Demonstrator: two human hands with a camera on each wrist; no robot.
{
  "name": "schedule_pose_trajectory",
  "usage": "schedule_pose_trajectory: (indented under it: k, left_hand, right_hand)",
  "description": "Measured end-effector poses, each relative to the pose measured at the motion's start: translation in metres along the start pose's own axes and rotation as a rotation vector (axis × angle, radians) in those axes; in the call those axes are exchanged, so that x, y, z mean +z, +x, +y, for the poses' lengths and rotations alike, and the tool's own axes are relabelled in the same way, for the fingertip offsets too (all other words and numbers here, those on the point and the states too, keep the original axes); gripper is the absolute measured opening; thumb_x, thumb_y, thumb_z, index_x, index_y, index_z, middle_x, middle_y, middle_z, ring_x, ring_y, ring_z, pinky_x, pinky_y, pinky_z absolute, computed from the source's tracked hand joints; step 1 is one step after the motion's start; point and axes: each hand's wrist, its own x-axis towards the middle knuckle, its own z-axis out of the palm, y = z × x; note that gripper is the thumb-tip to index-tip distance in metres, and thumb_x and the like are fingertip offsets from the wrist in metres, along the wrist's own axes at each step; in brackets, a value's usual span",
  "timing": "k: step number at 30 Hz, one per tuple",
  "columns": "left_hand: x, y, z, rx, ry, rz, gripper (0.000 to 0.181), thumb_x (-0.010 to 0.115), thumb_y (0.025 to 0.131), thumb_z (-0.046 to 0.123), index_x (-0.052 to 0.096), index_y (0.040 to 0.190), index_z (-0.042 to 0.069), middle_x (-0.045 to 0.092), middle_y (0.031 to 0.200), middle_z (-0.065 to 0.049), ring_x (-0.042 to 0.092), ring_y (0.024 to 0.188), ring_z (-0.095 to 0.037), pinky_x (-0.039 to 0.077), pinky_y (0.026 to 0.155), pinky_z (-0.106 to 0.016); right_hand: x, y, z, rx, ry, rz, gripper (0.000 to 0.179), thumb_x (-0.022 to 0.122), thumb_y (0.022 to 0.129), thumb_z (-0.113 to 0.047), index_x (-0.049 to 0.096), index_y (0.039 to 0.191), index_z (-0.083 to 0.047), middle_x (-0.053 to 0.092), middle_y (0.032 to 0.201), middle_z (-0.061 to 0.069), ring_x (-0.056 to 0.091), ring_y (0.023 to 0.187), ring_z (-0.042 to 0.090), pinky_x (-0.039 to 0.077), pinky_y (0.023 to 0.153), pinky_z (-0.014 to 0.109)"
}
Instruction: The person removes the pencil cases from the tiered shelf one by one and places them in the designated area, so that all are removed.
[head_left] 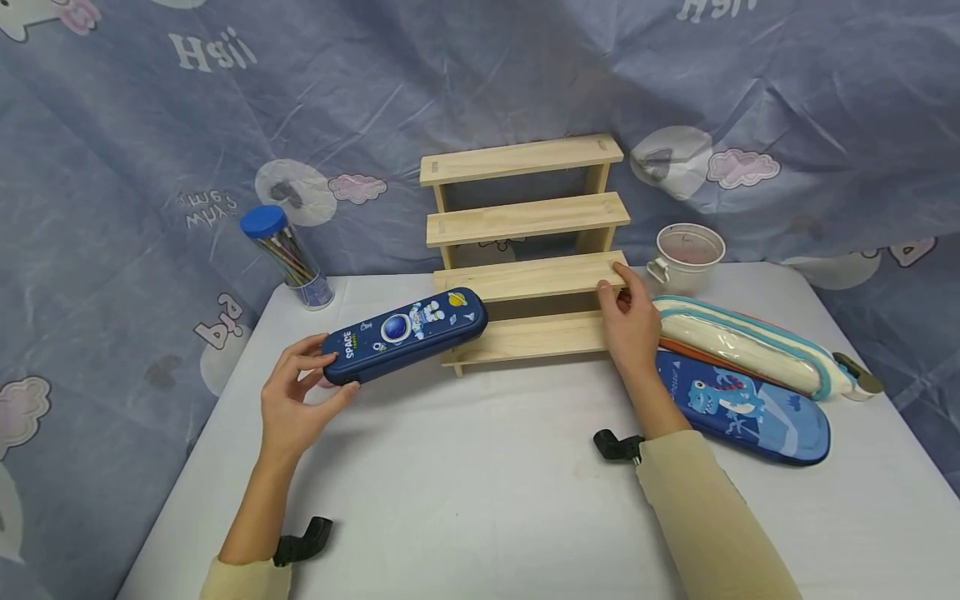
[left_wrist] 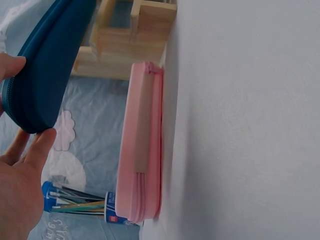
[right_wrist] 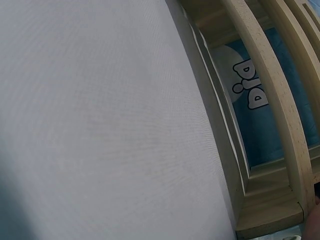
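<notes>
My left hand (head_left: pixel 295 412) holds a navy pencil case (head_left: pixel 408 332) with a space print by its left end, thumb below and fingers at the edge. Its right end is in front of the stepped wooden shelf (head_left: pixel 525 337); in the left wrist view the navy case (left_wrist: pixel 52 65) is raised off the table. A pink pencil case (left_wrist: pixel 140 145) lies under it, almost wholly hidden in the head view. My right hand (head_left: pixel 632 329) grips the right end of a lower shelf board (head_left: pixel 536 275). In the right wrist view that hand barely shows at the edge.
A clear tube of pencils (head_left: pixel 288 254) with a blue lid stands at the back left. Behind my right hand is a white cup (head_left: pixel 684 258). A cream-and-teal pencil case (head_left: pixel 742 342) and a blue dinosaur pencil case (head_left: pixel 757 408) lie to the right. Patterned cloth hangs behind the table.
</notes>
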Motion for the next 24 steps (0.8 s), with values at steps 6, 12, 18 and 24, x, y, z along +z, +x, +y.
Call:
schedule_pose_trajectory:
  k: [6, 12, 18, 24]
  left_hand:
    - [-0.004, -0.004, -0.001, -0.025, 0.021, 0.008, 0.046, 0.082, 0.065, -0.011, 0.066, 0.107, -0.002, 0.051, 0.134, -0.012, 0.048, 0.120, -0.029, 0.048, 0.091, -0.026]
    - [-0.008, -0.008, 0.010, -0.075, 0.010, 0.015, 0.047, 0.080, 0.064, -0.016, 0.064, 0.107, -0.007, 0.051, 0.134, -0.016, 0.047, 0.120, -0.031, 0.048, 0.090, -0.025]
    - [-0.010, -0.009, 0.025, -0.082, 0.032, 0.012, 0.045, 0.079, 0.066, -0.016, 0.062, 0.108, -0.011, 0.049, 0.133, -0.024, 0.047, 0.119, -0.035, 0.048, 0.089, -0.025]
    - [-0.016, -0.014, 0.024, -0.093, 0.065, 0.024, 0.046, 0.079, 0.065, -0.017, 0.062, 0.108, -0.012, 0.049, 0.132, -0.025, 0.048, 0.116, -0.036, 0.048, 0.088, -0.022]
  right_hand:
    - [0.000, 0.000, 0.000, 0.003, -0.001, -0.002, 0.048, 0.056, 0.090, -0.057, 0.056, 0.134, -0.036, 0.063, 0.120, 0.005, 0.060, 0.102, 0.018, 0.046, 0.090, 0.037]
    - [0.000, -0.001, 0.000, 0.000, 0.003, -0.008, 0.048, 0.056, 0.090, -0.056, 0.055, 0.134, -0.036, 0.063, 0.121, 0.006, 0.059, 0.104, 0.018, 0.047, 0.090, 0.037]
    - [0.000, 0.000, 0.000, -0.008, -0.003, 0.000, 0.047, 0.056, 0.090, -0.056, 0.055, 0.133, -0.037, 0.063, 0.119, 0.006, 0.059, 0.103, 0.018, 0.047, 0.089, 0.037]
    - [0.000, -0.001, 0.000, -0.010, -0.002, 0.000, 0.047, 0.056, 0.090, -0.055, 0.055, 0.134, -0.036, 0.063, 0.120, 0.006, 0.059, 0.103, 0.018, 0.047, 0.089, 0.037]
